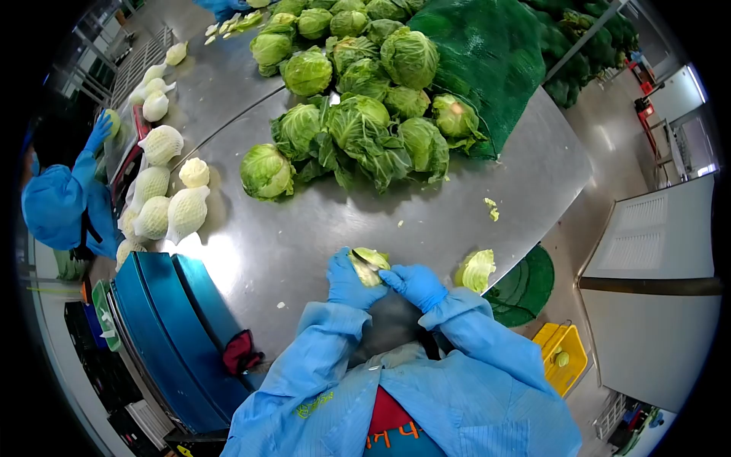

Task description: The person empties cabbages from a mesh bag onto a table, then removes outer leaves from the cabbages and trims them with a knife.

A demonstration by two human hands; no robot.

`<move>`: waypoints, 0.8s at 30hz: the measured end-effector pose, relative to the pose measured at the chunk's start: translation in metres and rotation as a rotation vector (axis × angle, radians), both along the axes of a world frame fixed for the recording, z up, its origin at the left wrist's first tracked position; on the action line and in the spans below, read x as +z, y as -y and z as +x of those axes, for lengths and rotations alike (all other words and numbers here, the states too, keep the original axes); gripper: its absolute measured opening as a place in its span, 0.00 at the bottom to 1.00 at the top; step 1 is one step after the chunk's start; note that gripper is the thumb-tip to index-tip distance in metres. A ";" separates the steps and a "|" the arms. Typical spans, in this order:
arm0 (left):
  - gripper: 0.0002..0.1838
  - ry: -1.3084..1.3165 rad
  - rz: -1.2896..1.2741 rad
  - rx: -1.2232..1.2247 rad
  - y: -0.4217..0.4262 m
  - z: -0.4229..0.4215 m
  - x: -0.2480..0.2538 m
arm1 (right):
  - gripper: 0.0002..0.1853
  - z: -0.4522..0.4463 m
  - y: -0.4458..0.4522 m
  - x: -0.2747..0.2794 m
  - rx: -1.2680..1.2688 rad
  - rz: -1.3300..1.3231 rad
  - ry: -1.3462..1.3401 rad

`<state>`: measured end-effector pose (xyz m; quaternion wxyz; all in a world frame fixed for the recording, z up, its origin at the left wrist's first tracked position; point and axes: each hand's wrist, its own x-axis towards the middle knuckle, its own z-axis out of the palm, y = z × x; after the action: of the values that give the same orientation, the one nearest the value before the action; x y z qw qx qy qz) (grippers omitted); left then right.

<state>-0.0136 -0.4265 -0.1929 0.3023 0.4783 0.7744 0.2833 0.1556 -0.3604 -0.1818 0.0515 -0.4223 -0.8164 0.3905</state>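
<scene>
My left hand (346,282), in a blue glove, is closed around a small cabbage (371,260) near the table's front edge. A knife (364,261) with a dark blade lies against the cabbage's pale cut side. My right hand (417,285), also gloved in blue, grips the knife's handle, which the fingers mostly hide. To the right of it, a loose cabbage leaf (477,270) rests at the table edge. Farther back, a heap of green cabbages (358,126) covers the middle of the steel table (335,228).
Cabbages in white foam nets (152,190) line the left side. A green mesh sack (487,61) lies at the back right. Blue bins (179,327) stand front left, a yellow crate (562,358) on the floor at right. A co-worker (65,202) in blue handles a cabbage at left.
</scene>
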 end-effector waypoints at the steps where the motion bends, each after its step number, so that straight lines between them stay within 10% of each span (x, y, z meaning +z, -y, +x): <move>1: 0.59 -0.016 -0.018 0.004 -0.002 0.002 0.002 | 0.28 -0.002 -0.004 0.002 0.006 -0.035 0.014; 24: 0.64 -0.125 -0.207 0.075 -0.016 0.009 0.025 | 0.27 -0.019 -0.037 0.023 -0.007 0.138 0.184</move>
<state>-0.0046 -0.4104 -0.1680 0.2905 0.4320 0.8341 0.1826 0.1366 -0.3237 -0.1589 0.0068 -0.4548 -0.8411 0.2927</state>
